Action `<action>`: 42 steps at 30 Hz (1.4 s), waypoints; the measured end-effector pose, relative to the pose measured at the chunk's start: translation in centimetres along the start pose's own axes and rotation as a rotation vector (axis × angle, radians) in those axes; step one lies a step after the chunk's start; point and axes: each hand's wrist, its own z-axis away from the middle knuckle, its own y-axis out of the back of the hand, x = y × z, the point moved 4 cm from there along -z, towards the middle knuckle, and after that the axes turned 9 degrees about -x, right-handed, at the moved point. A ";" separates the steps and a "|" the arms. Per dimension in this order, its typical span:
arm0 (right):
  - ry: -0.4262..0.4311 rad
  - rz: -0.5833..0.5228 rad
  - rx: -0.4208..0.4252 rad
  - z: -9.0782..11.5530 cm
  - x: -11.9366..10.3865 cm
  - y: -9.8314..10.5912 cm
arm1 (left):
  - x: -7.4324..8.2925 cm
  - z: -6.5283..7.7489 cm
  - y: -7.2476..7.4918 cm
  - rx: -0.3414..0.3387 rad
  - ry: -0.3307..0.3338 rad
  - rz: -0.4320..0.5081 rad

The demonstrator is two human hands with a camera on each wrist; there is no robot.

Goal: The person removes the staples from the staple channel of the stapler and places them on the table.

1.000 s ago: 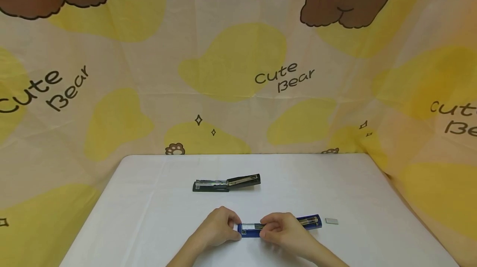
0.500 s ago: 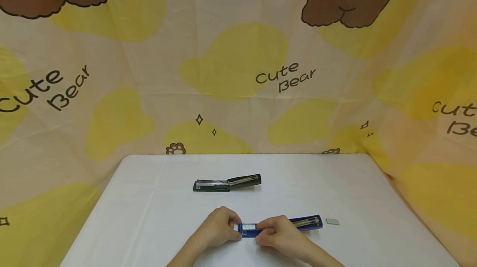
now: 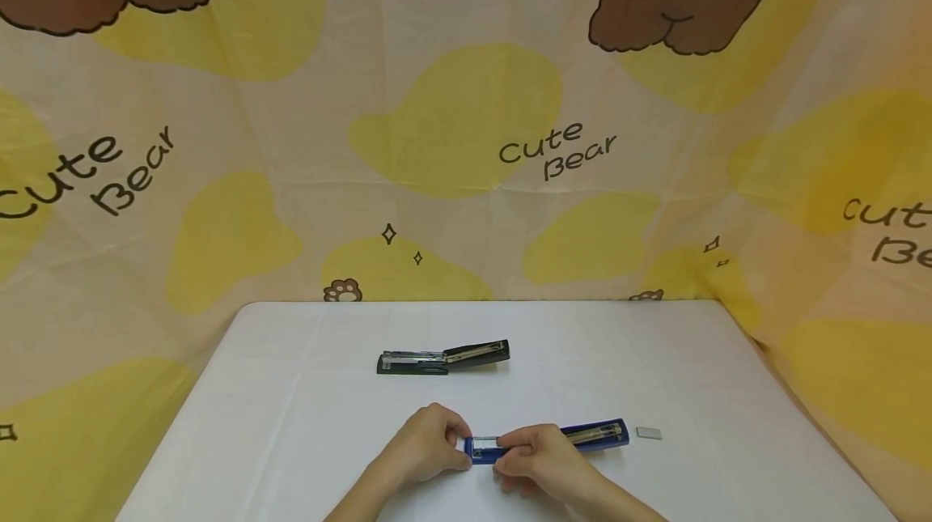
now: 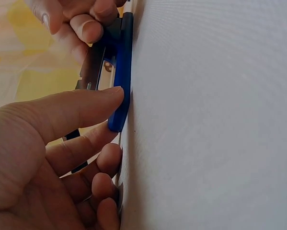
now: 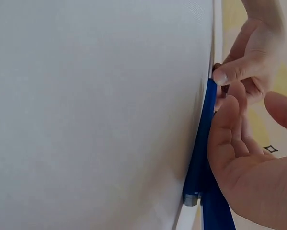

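Note:
A blue stapler [image 3: 593, 435] lies opened out on the white table, its metal magazine bared. My left hand [image 3: 429, 445] pinches its left end between thumb and fingers; in the left wrist view the thumb [image 4: 102, 100] presses on the blue base [image 4: 124, 62]. Over the stapler's middle, my right hand [image 3: 546, 461] has its thumb and index finger about the magazine, hiding that part. The right wrist view shows this hand [image 5: 248, 163] close along the blue side [image 5: 200, 143]. A small grey strip of staples [image 3: 649, 433] lies just past the stapler's right end.
A black stapler [image 3: 444, 358], also opened out, lies farther back on the white table [image 3: 306, 392]. Behind the table's back edge hangs a yellow and cream cloth [image 3: 451, 125] with bear prints.
My right hand has slid a little to the left along the blue stapler, baring more of its right part. The left hand stays put on the left end.

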 end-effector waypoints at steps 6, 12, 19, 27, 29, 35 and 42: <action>0.004 -0.122 -0.001 0.1 0.4 -0.1 | 0.0 0.0 0.1 0.004 -0.018 -0.005; -0.032 -0.227 0.012 -0.1 0.7 0.0 | -0.1 0.0 0.1 0.011 -0.023 -0.015; -0.027 -0.156 0.084 -0.8 0.4 -0.3 | -0.1 0.0 0.0 0.023 -0.047 -0.021; 0.018 -0.046 0.157 -1.2 -0.3 -0.7 | -0.2 0.0 -0.1 0.011 -0.035 -0.012; 0.017 -0.036 0.162 -1.2 -0.4 -0.7 | -0.1 0.0 -0.1 0.009 -0.035 -0.011; 0.016 -0.024 0.177 -1.1 -0.5 -0.7 | -0.1 0.0 -0.1 0.010 -0.040 -0.011; 0.001 -0.059 0.181 -1.1 -0.4 -0.9 | -0.1 0.1 -0.1 0.017 -0.048 -0.021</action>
